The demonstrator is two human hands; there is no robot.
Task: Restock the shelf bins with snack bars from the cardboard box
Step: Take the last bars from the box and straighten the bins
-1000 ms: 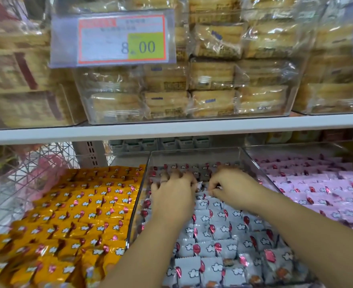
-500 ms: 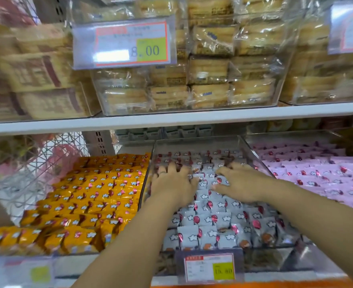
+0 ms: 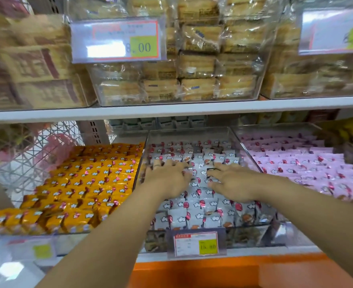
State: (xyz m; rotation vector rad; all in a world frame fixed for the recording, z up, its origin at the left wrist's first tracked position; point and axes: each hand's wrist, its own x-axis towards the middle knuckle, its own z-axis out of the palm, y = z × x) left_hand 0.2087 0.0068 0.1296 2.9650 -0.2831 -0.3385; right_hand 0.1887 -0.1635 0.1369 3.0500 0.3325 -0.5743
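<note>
A clear plastic bin (image 3: 243, 142) in the middle of the lower shelf holds several rows of white-wrapped snack bars (image 3: 194, 219) with red balloon prints. My left hand (image 3: 167, 179) lies palm down on the bars at the bin's left side, fingers spread and straight. Beside it, my right hand (image 3: 231, 183) also rests flat on the bars, fingers pointing left toward the other hand. Neither hand holds a bar. The cardboard box is out of view.
A bin of orange-wrapped bars (image 3: 84, 183) sits to the left and a bin of pink-wrapped bars (image 3: 308, 165) to the right. The upper shelf (image 3: 171, 110) carries clear bins of wrapped cakes (image 3: 196, 65) with a price tag (image 3: 117, 40). Another price tag (image 3: 196, 244) hangs on the front edge.
Both hands have flattened out over the white bars and slid slightly toward the front of the bin. The camera has pulled back and lowered, showing the shelf's front edge.
</note>
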